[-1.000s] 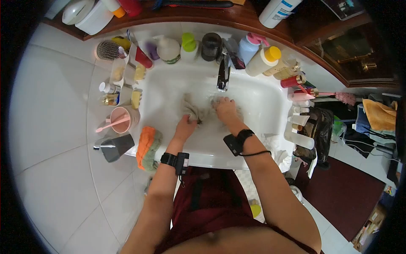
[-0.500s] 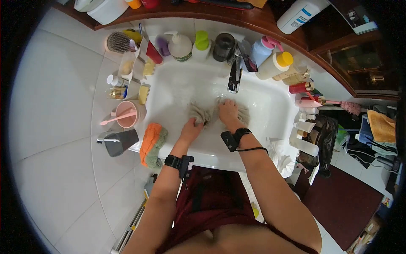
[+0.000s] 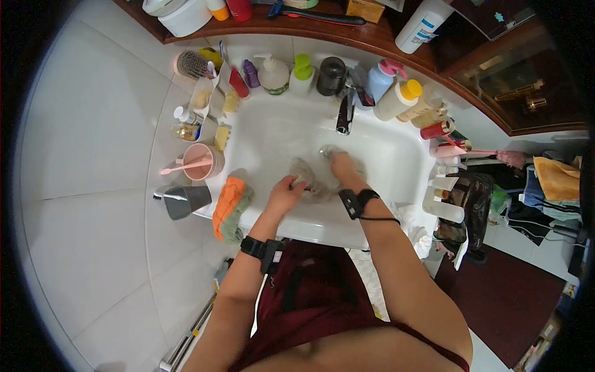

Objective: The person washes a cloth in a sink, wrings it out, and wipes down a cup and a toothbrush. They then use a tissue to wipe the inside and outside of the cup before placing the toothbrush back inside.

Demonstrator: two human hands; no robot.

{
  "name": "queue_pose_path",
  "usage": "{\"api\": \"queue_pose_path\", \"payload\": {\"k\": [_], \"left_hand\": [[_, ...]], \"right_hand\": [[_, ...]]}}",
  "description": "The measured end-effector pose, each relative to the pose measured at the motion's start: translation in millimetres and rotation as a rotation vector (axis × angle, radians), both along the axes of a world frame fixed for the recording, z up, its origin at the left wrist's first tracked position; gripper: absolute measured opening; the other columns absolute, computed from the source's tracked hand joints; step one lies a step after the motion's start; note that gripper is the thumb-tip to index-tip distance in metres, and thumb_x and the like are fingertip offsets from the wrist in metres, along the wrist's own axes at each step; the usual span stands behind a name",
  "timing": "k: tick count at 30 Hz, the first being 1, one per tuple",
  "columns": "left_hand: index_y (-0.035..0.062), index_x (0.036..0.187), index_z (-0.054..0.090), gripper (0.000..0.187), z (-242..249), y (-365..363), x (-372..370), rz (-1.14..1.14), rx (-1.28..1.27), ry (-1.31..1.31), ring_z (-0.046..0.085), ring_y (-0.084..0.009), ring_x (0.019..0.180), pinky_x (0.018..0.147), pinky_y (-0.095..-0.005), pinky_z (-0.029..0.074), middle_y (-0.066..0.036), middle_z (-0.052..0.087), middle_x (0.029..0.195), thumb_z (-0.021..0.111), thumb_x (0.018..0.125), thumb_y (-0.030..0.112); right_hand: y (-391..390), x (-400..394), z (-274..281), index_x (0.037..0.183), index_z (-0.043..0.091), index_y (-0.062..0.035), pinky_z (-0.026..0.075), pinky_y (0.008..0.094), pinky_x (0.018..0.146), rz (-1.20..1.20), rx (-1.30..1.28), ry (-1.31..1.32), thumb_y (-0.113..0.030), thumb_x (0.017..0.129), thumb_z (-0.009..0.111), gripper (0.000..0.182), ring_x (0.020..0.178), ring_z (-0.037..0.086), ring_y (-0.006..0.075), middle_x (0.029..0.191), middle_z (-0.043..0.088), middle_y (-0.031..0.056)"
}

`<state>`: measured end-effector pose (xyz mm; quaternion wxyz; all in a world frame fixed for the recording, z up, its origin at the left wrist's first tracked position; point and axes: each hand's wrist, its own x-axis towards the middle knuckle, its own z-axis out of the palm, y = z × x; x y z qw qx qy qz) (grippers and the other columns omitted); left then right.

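Note:
A wet grey-beige cloth (image 3: 317, 191) lies bunched in the white sink (image 3: 263, 133), between my two hands. My left hand (image 3: 286, 194) is closed, its thumb and fingers pinching the cloth's left part. Farther back and to the right, my right hand (image 3: 345, 169) reaches down to the round metal drain (image 3: 329, 151), its fingers curled and their tips hidden. Whether those fingers hold anything does not show. Above the drain stands the dark faucet (image 3: 344, 118).
An orange and green towel (image 3: 230, 208) hangs over the sink's left front edge. Several bottles, among them a white pump bottle (image 3: 273, 75), line the back rim. A pink cup (image 3: 203, 162) with a toothbrush stands at left. A wooden shelf (image 3: 260, 28) overhangs the back.
My right hand has shifted off the cloth to the drain, which now shows. My left hand has lifted slightly, drawing its part of the cloth a little to the right. The view has tilted a little.

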<state>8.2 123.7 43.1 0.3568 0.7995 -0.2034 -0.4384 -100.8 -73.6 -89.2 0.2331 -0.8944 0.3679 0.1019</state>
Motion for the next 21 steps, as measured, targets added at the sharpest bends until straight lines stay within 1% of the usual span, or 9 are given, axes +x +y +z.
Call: {"api": "queue_pose_path", "payload": {"k": [1,2,5,8,11,14,17,20,21], "left_hand": [[-0.0013,0.106,0.058,0.046,4,1,-2,0.032,-0.033,0.020,0.052,-0.0148,0.068,0.062,-0.0285,0.043,-0.007,0.058,0.075,0.064,0.079,0.035],[-0.0002,0.104,0.060,0.043,10,2,-3,0.062,-0.067,0.038,0.053,-0.0153,0.065,0.060,-0.0292,0.043,-0.007,0.059,0.072,0.064,0.078,0.034],[-0.0005,0.102,0.061,0.039,27,1,-3,0.073,-0.098,0.083,0.051,-0.0107,0.066,0.059,-0.0265,0.042,-0.005,0.058,0.072,0.063,0.079,0.031],[-0.0007,0.103,0.060,0.036,27,1,1,0.077,-0.132,0.206,0.051,-0.0112,0.072,0.068,-0.0246,0.041,-0.003,0.059,0.082,0.063,0.080,0.026],[-0.0007,0.100,0.060,0.032,44,-1,1,0.132,-0.233,0.280,0.052,-0.0113,0.075,0.070,-0.0245,0.041,-0.003,0.060,0.085,0.061,0.081,0.025],[0.0010,0.100,0.061,0.032,56,-6,0,0.135,-0.255,0.259,0.053,-0.0111,0.069,0.062,-0.0252,0.043,-0.003,0.060,0.079,0.061,0.080,0.026],[0.0015,0.101,0.060,0.031,65,-11,-3,0.120,-0.274,0.320,0.054,-0.0111,0.073,0.063,-0.0253,0.044,-0.004,0.060,0.083,0.060,0.081,0.026],[0.0024,0.098,0.060,0.028,64,-18,-4,0.099,-0.346,0.376,0.053,-0.0107,0.077,0.067,-0.0246,0.043,-0.003,0.060,0.085,0.058,0.082,0.026],[0.0033,0.097,0.059,0.026,63,-21,-5,0.122,-0.374,0.430,0.054,-0.0108,0.079,0.068,-0.0246,0.043,-0.003,0.060,0.087,0.059,0.082,0.025]], "right_hand": [[4,-8,40,0.087,0.066,-0.0090,0.049,0.0433,0.077,-0.055,-0.038,-0.054,-0.013,0.078,0.050,0.020,0.088,0.059,0.0362,0.091,0.061,0.0190],[9,-15,66,0.085,0.067,-0.0085,0.049,0.0437,0.076,-0.110,-0.076,-0.109,-0.014,0.077,0.050,0.019,0.085,0.059,0.0365,0.086,0.063,0.0189],[1,-56,53,0.081,0.067,-0.0087,0.049,0.0436,0.072,-0.070,0.000,0.035,-0.017,0.076,0.052,0.018,0.078,0.061,0.0350,0.076,0.064,0.0165],[-1,-100,73,0.079,0.067,-0.0085,0.049,0.0408,0.071,0.056,0.067,0.114,-0.019,0.072,0.058,0.016,0.077,0.062,0.0326,0.077,0.065,0.0153],[-8,-128,99,0.084,0.068,-0.0088,0.049,0.0381,0.071,0.187,0.238,0.343,-0.021,0.068,0.064,0.021,0.077,0.063,0.0300,0.078,0.066,0.0144],[-18,-139,121,0.088,0.069,-0.0090,0.049,0.0357,0.073,0.313,0.372,0.405,-0.020,0.065,0.067,0.026,0.078,0.063,0.0284,0.082,0.066,0.0128],[-24,-146,116,0.095,0.068,-0.0081,0.049,0.0333,0.074,0.160,0.240,0.174,-0.023,0.068,0.067,0.031,0.082,0.063,0.0272,0.086,0.066,0.0139],[-13,-117,144,0.100,0.066,-0.0061,0.048,0.0314,0.078,-0.097,0.169,0.002,-0.034,0.075,0.067,0.037,0.088,0.063,0.0247,0.087,0.067,0.0124],[-11,-107,142,0.106,0.063,-0.0063,0.047,0.0337,0.080,-0.185,0.326,-0.117,-0.041,0.077,0.064,0.045,0.093,0.061,0.0248,0.094,0.065,0.0130]]}}
